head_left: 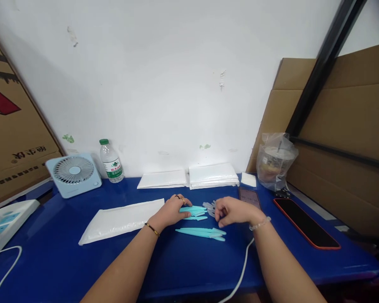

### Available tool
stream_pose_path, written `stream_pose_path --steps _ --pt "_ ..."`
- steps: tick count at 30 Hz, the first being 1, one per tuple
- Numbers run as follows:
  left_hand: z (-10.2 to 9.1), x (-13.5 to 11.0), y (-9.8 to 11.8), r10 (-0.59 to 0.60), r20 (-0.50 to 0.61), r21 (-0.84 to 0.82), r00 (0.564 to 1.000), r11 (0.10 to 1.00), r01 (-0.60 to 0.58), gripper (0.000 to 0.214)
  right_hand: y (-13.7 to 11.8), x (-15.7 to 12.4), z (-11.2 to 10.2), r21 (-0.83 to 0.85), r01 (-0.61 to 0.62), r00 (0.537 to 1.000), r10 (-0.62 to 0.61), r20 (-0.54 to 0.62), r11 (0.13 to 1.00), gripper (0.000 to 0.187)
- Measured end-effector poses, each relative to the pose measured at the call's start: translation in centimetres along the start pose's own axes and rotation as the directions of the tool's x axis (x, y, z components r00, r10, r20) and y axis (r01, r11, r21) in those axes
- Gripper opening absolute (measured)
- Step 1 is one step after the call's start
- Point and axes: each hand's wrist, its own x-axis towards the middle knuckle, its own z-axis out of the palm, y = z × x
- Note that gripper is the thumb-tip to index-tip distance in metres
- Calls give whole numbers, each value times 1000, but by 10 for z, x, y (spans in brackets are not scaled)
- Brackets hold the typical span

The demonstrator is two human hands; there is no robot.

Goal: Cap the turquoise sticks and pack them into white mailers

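Note:
My left hand point(176, 209) is closed over the near ends of several slim turquoise eyebrow razors point(197, 212), with the thumb and fingers around their handles. Just below them, a second small bunch of turquoise razors point(202, 232) lies loose on the blue table. To the right, several clear plastic pieces, like blade covers point(210, 208), lie in a small pile. My right hand point(229, 210) is at that pile with its fingers curled in; whatever is between the fingertips is hidden. A white padded envelope point(123, 221) lies flat left of my left hand.
More white padded envelopes point(213, 174) are stacked along the wall. A blue fan point(74, 172) and water bottle point(111, 162) stand at the back left. On the right are a phone point(306, 223), a bagged drink cup point(274, 164) and a white cable point(244, 269).

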Motion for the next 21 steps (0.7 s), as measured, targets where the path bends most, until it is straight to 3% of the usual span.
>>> stream_pose_path --steps 2,4,8,14,21 --pt "1 0 1 -2 10 -2 1000 1000 2 33 -2 -1 3 -43 -13 995 17 94 999 21" --pt "0 0 5 4 -24 -2 1000 1000 -4 33 -4 2 8 -74 -29 995 36 96 997 15" --pt "-3 -3 17 56 -41 -56 998 997 -58 34 -7 11 17 -105 -29 999 34 40 994 11" --pt "0 -2 27 97 138 -64 986 994 -89 18 -10 13 18 -112 36 998 -42 -53 993 12" --pt "-10 -1 9 -10 22 -3 1000 1000 10 17 -1 6 3 -114 -77 973 49 -227 991 7"
